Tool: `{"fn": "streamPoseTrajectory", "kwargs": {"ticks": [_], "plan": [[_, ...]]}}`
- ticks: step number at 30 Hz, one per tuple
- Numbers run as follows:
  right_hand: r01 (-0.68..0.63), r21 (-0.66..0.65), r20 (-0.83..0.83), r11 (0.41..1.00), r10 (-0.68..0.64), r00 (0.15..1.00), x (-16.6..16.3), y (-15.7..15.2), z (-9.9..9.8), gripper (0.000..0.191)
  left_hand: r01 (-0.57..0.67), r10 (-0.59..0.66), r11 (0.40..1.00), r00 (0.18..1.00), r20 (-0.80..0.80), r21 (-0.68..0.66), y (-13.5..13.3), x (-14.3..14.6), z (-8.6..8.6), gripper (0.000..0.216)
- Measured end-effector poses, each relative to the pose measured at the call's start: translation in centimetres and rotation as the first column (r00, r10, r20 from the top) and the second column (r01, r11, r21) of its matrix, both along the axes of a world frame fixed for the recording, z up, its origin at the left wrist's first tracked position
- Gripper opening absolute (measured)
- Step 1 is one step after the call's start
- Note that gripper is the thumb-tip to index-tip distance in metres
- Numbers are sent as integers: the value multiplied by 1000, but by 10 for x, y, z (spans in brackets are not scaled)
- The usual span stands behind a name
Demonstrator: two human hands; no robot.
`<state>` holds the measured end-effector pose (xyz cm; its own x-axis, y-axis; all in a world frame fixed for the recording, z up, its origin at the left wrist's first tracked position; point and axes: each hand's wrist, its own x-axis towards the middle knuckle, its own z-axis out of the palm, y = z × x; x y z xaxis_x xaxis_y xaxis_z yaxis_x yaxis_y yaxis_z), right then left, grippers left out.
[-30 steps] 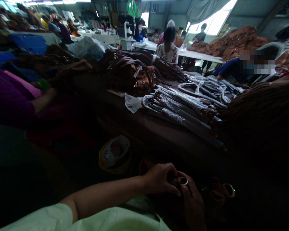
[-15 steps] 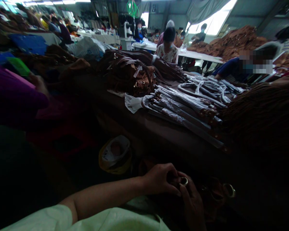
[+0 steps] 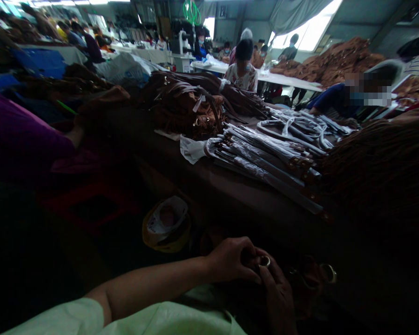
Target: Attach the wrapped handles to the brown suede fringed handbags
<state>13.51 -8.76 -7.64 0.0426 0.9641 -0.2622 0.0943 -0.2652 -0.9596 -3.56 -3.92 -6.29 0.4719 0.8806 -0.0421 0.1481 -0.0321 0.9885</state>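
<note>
Low in the view, my left hand is curled, its thumb and fingertips closing near a gold-coloured metal ring. Whatever lies between those fingertips is too dark to make out. My right hand meets it from the right, with thumb and fingers pinching the ring. Just right of my hands, a dark brown leather piece carries a second gold ring. Deep shadow hides most of that piece.
Plastic-wrapped straps lie on the dark table, beside a bundle of brown straps. A bag-lined bucket stands left of my hands. A co-worker's purple sleeve is at left; another person bends at right.
The co-worker at left has lowered the green object and reached toward the table. My hands have kept nearly the same pose around the ring.
</note>
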Motion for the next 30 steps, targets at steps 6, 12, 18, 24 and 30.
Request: {"fn": "streamPoseTrajectory", "kwargs": {"ticks": [6, 12, 18, 24, 30], "plan": [[-15, -7, -102, 1000, 14, 995, -3, 0, -2, 42, -15, 15, 1000, 1000, -1, 2, -1, 0, -1, 54], [-103, 70, 173, 992, 89, 981, 7, 8, 7, 51, -6, 6, 1000, 1000, -18, 10, 0, -5, 0, 54], [-241, 197, 388, 951, 150, 909, 27, 17, 17, 31, 18, -18, 1000, 1000, -10, 20, 2, -10, 0, 60], [-432, 534, 558, 727, 81, 826, 24, 27, 22, 17, 146, -147, 981, 989, 4, 131, 5, -19, 7, 36], [-666, 586, 730, 462, 56, 681, 33, 44, 24, 31, 181, -173, 900, 983, -55, 398, 11, -18, -3, 57]]}}
